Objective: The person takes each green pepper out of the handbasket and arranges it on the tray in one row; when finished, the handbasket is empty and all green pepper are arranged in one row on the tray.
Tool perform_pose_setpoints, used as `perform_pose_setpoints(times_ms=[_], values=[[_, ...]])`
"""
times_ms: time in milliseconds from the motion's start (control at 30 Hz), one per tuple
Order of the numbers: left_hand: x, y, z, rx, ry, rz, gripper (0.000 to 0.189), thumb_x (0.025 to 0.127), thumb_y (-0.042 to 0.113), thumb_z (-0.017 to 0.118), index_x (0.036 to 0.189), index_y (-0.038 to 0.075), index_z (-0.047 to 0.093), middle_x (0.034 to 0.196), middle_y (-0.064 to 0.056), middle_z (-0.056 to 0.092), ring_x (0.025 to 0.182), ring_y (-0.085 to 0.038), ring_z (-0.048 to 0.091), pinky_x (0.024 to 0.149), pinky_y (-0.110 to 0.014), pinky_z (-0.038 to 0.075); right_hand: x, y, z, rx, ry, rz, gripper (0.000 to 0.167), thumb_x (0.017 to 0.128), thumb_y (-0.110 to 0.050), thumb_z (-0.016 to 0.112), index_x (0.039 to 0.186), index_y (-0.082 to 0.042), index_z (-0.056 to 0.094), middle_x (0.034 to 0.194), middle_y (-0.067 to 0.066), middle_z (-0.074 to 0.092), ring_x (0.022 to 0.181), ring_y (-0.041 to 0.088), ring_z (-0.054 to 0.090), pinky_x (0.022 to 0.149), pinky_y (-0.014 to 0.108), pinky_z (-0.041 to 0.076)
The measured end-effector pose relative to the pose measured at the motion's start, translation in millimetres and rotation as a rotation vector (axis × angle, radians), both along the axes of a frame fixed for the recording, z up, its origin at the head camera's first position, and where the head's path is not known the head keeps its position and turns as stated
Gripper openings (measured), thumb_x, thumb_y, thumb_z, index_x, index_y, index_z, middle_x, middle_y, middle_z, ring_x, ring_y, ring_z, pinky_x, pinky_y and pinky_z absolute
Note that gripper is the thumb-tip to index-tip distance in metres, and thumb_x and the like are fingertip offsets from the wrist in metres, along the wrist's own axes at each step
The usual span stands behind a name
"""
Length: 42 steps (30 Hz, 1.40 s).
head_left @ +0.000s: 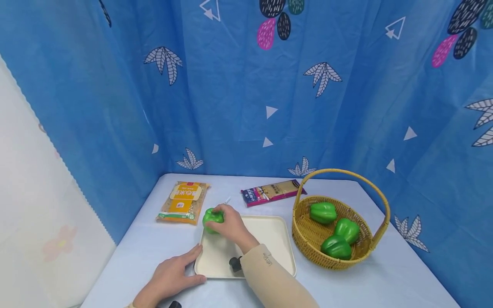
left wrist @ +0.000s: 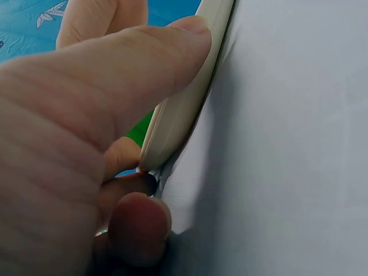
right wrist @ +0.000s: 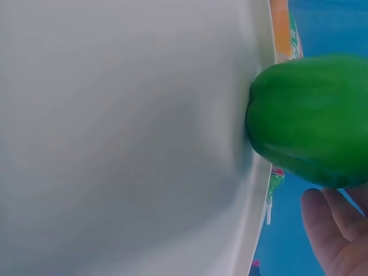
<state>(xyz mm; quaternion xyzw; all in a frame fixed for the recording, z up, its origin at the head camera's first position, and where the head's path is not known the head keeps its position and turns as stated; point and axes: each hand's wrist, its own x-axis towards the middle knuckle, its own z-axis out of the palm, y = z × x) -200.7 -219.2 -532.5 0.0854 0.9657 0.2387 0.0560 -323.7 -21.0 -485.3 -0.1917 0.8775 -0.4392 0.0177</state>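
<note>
At the far left corner of the cream tray (head_left: 265, 239), my right hand (head_left: 231, 224) grips a green bell pepper (head_left: 210, 217). In the right wrist view the bell pepper (right wrist: 313, 118) is large beside the tray's rim, with some fingertips (right wrist: 315, 201) below it; the thumb is not seen there. My left hand (head_left: 173, 271) rests at the tray's near left corner, its fingers along the left side and its thumb at the front edge. The left wrist view shows that thumb (left wrist: 184, 43) pressed against the tray's outer wall (left wrist: 178, 123).
Right of the tray stands a wicker basket (head_left: 302, 237) with a tall handle, holding three green bell peppers (head_left: 347, 231). An orange food packet (head_left: 182, 203) lies behind left, and a purple-and-brown packet (head_left: 273, 192) lies behind the tray. A thin white stick (head_left: 227, 199) shows behind my right hand.
</note>
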Motion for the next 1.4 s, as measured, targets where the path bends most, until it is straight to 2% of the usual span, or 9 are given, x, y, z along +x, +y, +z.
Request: perform_pose_setpoints(times_ms=[300,433,667,833,933,1033,1133,1233,1400], values=[[1.1,-0.7,-2.1,0.007,-0.006,-0.01,0.104,0.074,0.079,0.072,0.155,0.018,0.049,0.155,-0.002,0.054,0.129,-0.033,0.063,0.096,-0.06,0.055,-1.0,12,3.9,0.011,-0.033,0.048,0.054,0.088,-0.048,0.079,0.133,-0.022,0.063,0.155,0.005,0.052,0.144,0.031,0.048,0.118,0.057,0.041],[3.2,1.7,-2.9,0.022,-0.017,-0.008,0.103,0.074,0.079,0.072,0.154,0.017,0.049,0.155,-0.001,0.053,0.131,-0.033,0.061,0.099,-0.06,0.054,-1.0,38,19.6,0.027,0.004,0.079,0.053,0.091,-0.05,0.075,0.135,-0.024,0.063,0.163,0.006,0.042,0.15,0.035,0.039,0.118,0.061,0.039],[6.4,0.1,-2.2,-0.001,-0.019,0.029,0.104,0.073,0.08,0.072,0.154,0.019,0.051,0.155,0.001,0.054,0.131,-0.033,0.062,0.1,-0.059,0.054,-11.1,128,80.4,0.001,0.111,0.048,0.035,0.099,-0.036,0.07,0.129,-0.017,0.068,0.128,0.004,0.069,0.116,0.027,0.066,0.098,0.049,0.058],[6.5,-6.3,1.9,-0.018,-0.013,0.048,0.103,0.073,0.079,0.073,0.154,0.02,0.051,0.155,0.003,0.054,0.131,-0.03,0.062,0.1,-0.057,0.055,-18.5,196,98.2,0.168,0.175,-0.048,0.02,0.102,-0.032,0.065,0.108,-0.014,0.071,0.098,0.001,0.07,0.086,0.018,0.064,0.074,0.036,0.058],[5.3,-7.3,3.2,-0.01,-0.014,0.04,0.103,0.073,0.079,0.073,0.154,0.02,0.05,0.155,0.004,0.054,0.132,-0.029,0.061,0.1,-0.056,0.055,-23.2,230,93.2,0.309,0.199,-0.107,0.018,0.101,-0.029,0.064,0.092,-0.014,0.068,0.081,0.003,0.063,0.069,0.019,0.055,0.062,0.035,0.049],[5.0,-7.6,2.6,-0.014,-0.019,0.043,0.103,0.073,0.079,0.073,0.154,0.02,0.05,0.155,0.003,0.054,0.132,-0.03,0.061,0.1,-0.057,0.055,-29.1,253,77.0,0.422,0.264,-0.208,0.019,0.1,-0.026,0.062,0.09,-0.011,0.069,0.08,0.007,0.063,0.069,0.025,0.055,0.066,0.047,0.049],[4.8,-6.7,1.2,-0.012,-0.025,0.044,0.103,0.073,0.079,0.074,0.154,0.02,0.05,0.155,0.003,0.054,0.132,-0.031,0.061,0.101,-0.057,0.054,-34.1,268,54.0,0.462,0.317,-0.385,0.021,0.101,-0.025,0.059,0.102,-0.009,0.071,0.1,0.014,0.067,0.093,0.036,0.06,0.083,0.062,0.047],[3.2,-3.9,-0.3,0.0,-0.02,0.026,0.103,0.073,0.079,0.072,0.154,0.019,0.05,0.155,0.002,0.053,0.133,-0.031,0.06,0.101,-0.058,0.054,-36.7,279,33.9,0.435,0.347,-0.55,0.026,0.102,-0.024,0.056,0.114,-0.005,0.068,0.122,0.023,0.062,0.116,0.046,0.052,0.094,0.071,0.04],[0.0,0.4,-2.4,0.004,-0.007,0.0,0.102,0.074,0.08,0.072,0.154,0.019,0.051,0.156,0.002,0.053,0.132,-0.032,0.061,0.1,-0.058,0.054,-36.5,289,20.0,0.379,0.336,-0.71,0.037,0.101,-0.025,0.056,0.128,0.0,0.06,0.134,0.03,0.053,0.124,0.052,0.044,0.099,0.073,0.033]])
